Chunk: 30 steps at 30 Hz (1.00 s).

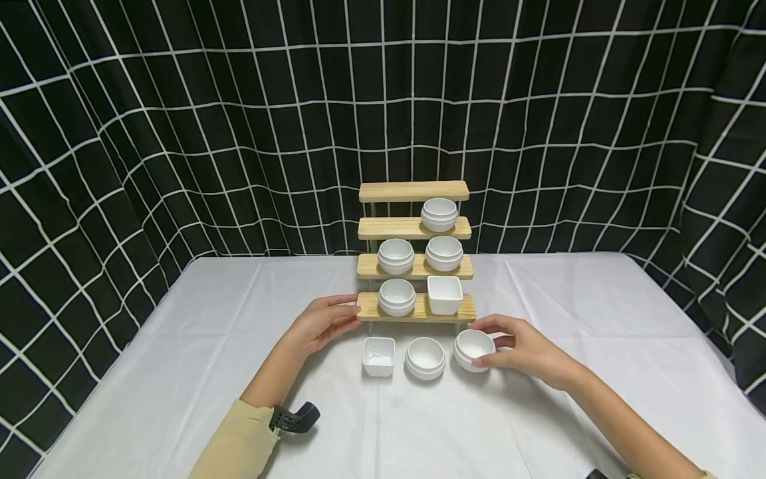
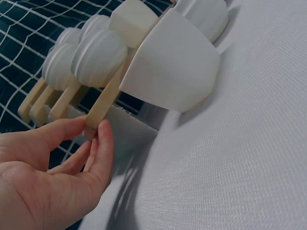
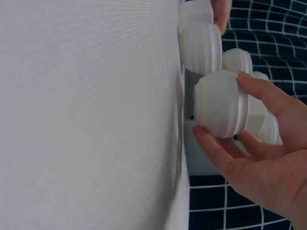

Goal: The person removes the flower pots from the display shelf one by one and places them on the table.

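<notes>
White bowl (image 1: 469, 348) gripped, apparently empty.

Looks like a studio booth: blk grid curtain (image 1: 239, 126) round wht-clothed tbl (image 1: 155, 372).

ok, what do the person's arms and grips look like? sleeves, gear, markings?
Left arm: loose beige sleeve, with a curved black band at the cuff, small holes in it. Right arm: only a sliver of beige cuff and a black piece at the frame edge. Left grip and right grip: bare, no gloves. No cables visible.
</notes>
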Motion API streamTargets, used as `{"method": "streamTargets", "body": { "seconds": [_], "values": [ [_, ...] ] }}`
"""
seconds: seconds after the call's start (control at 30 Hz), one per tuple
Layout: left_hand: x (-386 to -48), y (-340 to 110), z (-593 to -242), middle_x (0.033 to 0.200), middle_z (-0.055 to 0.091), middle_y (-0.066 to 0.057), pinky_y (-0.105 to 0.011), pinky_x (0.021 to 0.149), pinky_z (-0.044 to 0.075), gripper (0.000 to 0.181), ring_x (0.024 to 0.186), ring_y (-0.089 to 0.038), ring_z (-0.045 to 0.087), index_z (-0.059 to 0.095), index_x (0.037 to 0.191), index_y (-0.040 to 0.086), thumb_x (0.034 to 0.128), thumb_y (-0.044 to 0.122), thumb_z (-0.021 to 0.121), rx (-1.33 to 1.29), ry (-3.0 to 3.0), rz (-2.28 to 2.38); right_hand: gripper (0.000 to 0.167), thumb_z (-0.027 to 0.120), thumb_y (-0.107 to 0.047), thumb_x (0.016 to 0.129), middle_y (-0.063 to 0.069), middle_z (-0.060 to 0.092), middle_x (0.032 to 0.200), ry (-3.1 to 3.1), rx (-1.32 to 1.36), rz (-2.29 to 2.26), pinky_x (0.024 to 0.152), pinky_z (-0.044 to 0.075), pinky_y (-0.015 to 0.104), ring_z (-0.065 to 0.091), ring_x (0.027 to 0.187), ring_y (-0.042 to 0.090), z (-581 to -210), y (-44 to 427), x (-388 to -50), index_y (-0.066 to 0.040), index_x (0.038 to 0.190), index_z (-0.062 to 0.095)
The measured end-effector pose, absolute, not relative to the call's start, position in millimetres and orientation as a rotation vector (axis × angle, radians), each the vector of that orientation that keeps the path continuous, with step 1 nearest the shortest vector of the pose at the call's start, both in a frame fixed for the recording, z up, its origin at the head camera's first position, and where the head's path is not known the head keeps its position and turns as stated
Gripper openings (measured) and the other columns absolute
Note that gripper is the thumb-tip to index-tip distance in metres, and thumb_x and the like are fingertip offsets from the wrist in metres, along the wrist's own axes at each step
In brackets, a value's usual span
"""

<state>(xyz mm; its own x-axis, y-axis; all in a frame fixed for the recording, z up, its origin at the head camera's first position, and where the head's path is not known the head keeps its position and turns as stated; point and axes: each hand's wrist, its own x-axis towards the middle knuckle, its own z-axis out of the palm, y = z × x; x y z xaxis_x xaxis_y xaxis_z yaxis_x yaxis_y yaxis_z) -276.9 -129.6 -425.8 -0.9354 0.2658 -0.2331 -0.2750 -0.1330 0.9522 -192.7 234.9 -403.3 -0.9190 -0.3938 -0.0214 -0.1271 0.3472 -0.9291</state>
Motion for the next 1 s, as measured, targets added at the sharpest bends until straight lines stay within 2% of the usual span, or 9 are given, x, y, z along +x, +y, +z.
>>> {"method": "streamTargets", "body": {
  "seconds": [1.0],
  "values": [
    [-277.9,-129.0,-426.2,0.122,0.067,-0.021,-0.024,0.092,0.066,0.05,0.092,-0.013,0.073,0.046,0.151,-0.013,0.1038,-0.005,0.06,-0.02,1.81,2.121,0.057,0.085,-0.005,0.085,0.022,0.063,0.13,2.296,-0.568,-1.555,0.083,0.059,0.021,0.07,0.101,0.014,-413.4,238.6,-196.4,0.008,0.133,0.058]
  ]
}}
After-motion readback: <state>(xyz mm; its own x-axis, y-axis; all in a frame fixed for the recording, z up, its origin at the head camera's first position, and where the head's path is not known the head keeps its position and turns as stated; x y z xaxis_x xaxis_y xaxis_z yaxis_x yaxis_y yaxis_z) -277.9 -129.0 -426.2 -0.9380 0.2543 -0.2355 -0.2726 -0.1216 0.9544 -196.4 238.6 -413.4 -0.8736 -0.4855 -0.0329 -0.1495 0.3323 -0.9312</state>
